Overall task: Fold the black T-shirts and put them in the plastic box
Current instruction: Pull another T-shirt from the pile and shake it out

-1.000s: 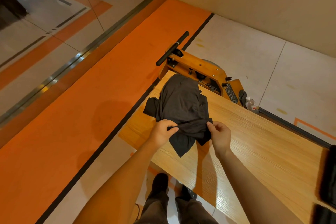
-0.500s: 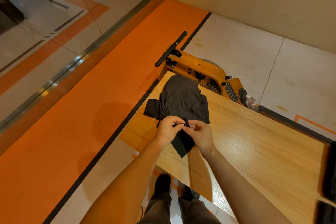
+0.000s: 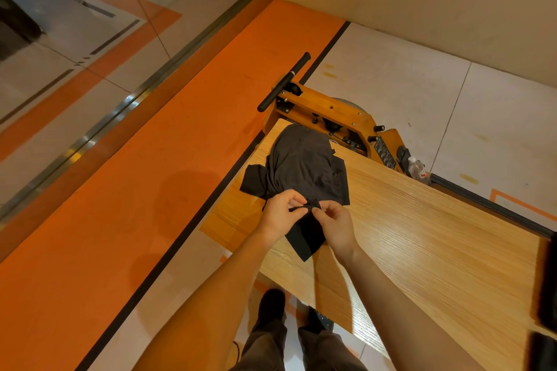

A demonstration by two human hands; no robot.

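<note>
A crumpled black T-shirt lies on the left end of the wooden table, one sleeve spread to the left and a corner hanging toward the near edge. My left hand and my right hand meet over its near part, and both pinch a bunched edge of the fabric between thumb and fingers. No plastic box shows in this view.
An orange wooden machine with a black handle bar stands just beyond the table's far left corner. A small plastic bottle sits beside it. Dark objects lie at the table's right edge. Orange floor runs along the left.
My hands were apart on the shirt's near edge one second ago. They have come together at its middle and now pinch the same bunch of fabric.
</note>
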